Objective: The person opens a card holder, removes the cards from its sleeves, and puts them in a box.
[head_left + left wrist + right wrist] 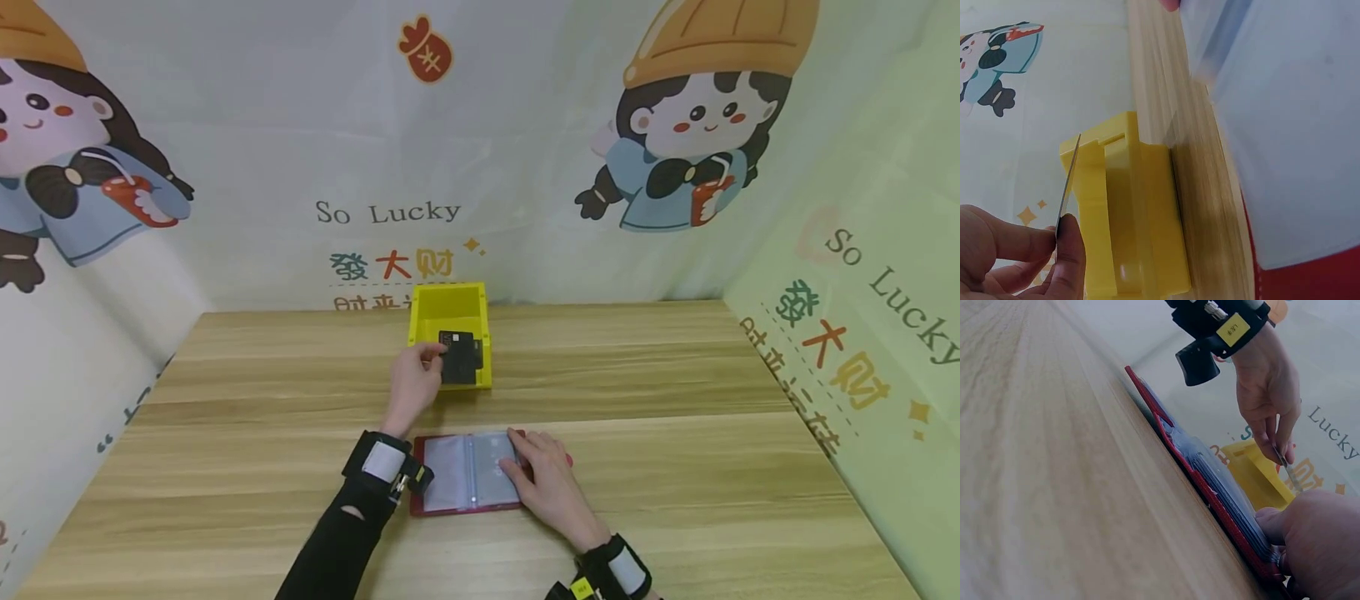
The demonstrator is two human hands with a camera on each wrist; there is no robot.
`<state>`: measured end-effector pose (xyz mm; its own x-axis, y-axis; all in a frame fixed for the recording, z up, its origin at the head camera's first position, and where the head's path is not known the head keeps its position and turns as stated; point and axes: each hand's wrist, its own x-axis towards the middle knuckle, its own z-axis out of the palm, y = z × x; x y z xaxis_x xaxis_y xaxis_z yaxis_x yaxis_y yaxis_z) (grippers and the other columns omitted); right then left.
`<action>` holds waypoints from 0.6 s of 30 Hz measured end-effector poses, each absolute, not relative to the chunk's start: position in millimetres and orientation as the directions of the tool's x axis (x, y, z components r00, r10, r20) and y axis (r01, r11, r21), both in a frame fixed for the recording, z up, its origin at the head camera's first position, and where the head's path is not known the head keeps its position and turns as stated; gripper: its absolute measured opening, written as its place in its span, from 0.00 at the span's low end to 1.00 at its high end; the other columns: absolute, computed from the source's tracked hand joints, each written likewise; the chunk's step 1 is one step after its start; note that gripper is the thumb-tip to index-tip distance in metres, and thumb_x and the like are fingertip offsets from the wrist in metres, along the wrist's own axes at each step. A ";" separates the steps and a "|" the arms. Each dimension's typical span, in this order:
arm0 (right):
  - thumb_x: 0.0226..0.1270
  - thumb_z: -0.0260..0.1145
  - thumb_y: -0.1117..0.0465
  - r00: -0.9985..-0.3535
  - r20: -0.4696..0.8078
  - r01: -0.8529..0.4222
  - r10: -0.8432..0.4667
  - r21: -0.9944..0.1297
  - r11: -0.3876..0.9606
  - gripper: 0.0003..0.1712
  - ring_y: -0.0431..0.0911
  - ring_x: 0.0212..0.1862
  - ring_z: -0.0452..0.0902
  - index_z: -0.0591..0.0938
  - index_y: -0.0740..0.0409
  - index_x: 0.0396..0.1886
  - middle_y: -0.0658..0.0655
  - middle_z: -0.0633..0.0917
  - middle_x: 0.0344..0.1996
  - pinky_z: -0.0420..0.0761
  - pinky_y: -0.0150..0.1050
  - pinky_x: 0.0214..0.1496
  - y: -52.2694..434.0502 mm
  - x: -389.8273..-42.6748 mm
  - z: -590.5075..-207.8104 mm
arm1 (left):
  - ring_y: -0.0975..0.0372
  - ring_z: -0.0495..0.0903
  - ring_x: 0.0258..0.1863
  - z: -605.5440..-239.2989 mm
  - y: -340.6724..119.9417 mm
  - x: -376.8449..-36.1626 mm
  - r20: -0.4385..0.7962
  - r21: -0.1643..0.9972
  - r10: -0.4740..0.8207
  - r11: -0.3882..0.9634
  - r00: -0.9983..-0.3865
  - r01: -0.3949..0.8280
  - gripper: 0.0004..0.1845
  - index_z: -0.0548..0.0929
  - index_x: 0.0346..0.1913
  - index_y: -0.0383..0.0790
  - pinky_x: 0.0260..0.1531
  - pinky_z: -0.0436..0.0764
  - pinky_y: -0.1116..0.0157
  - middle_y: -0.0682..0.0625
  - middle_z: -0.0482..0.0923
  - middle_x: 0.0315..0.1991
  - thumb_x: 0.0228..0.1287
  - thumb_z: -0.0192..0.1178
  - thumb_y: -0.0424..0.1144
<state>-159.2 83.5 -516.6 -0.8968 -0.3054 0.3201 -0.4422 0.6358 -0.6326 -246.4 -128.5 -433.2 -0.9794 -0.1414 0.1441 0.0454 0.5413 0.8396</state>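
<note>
My left hand pinches a black card between thumb and fingers, at the front of a yellow bin. In the left wrist view the card stands edge-on, held upright by the fingertips. Nearer to me, a red card holder lies spread on the table, with clear plastic sleeves showing. My right hand holds its right side, the thumb lying on the sleeves. In the right wrist view the thumb touches the stacked sleeve edges; the other fingers are mostly hidden.
The wooden table is backed by a printed cloth that also covers both sides. A small dark patch shows beside the card in the bin; I cannot tell what it is. Black straps with small cameras circle both wrists.
</note>
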 end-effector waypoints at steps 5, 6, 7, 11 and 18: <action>0.70 0.71 0.64 -0.899 0.319 -0.438 -0.301 -0.630 0.641 0.24 0.40 0.39 0.67 0.82 0.73 0.62 0.44 0.72 0.27 0.72 0.51 0.59 82.8 -158.9 -515.1 | 0.49 0.82 0.39 -432.2 -124.9 -256.2 0.145 0.821 -0.145 0.570 -0.979 0.037 0.13 0.86 0.52 0.26 0.35 0.75 0.65 0.32 0.87 0.50 0.75 0.53 0.25; 0.71 0.71 0.63 -0.900 0.314 -0.435 -0.301 -0.631 0.642 0.24 0.40 0.38 0.66 0.82 0.73 0.62 0.44 0.71 0.27 0.72 0.51 0.59 82.8 -158.9 -514.9 | 0.48 0.82 0.41 -431.8 -124.0 -257.9 0.142 0.819 -0.145 0.573 -0.979 0.034 0.14 0.86 0.53 0.26 0.37 0.76 0.63 0.32 0.87 0.50 0.75 0.53 0.25; 0.71 0.71 0.63 -0.902 0.311 -0.432 -0.301 -0.633 0.642 0.24 0.40 0.38 0.66 0.82 0.73 0.62 0.44 0.71 0.27 0.72 0.51 0.59 82.7 -158.9 -514.5 | 0.47 0.82 0.42 -431.7 -123.3 -259.9 0.149 0.811 -0.143 0.584 -0.978 0.038 0.14 0.86 0.52 0.25 0.39 0.78 0.60 0.32 0.87 0.50 0.74 0.52 0.24; 0.70 0.71 0.64 -0.900 0.311 -0.435 -0.304 -0.628 0.645 0.24 0.41 0.39 0.68 0.82 0.73 0.62 0.46 0.74 0.28 0.73 0.51 0.60 83.1 -158.6 -514.7 | 0.43 0.84 0.47 -430.7 -118.4 -266.0 0.158 0.788 -0.139 0.615 -0.978 0.040 0.15 0.86 0.52 0.24 0.50 0.82 0.50 0.31 0.86 0.51 0.73 0.51 0.23; 0.71 0.71 0.64 -0.900 0.304 -0.435 -0.311 -0.632 0.641 0.24 0.40 0.38 0.67 0.82 0.73 0.62 0.46 0.75 0.29 0.72 0.49 0.58 84.0 -158.0 -514.7 | 0.45 0.82 0.45 -431.8 -110.6 -273.8 0.127 0.770 -0.135 0.638 -0.983 0.012 0.16 0.85 0.55 0.23 0.49 0.80 0.52 0.30 0.86 0.53 0.72 0.51 0.21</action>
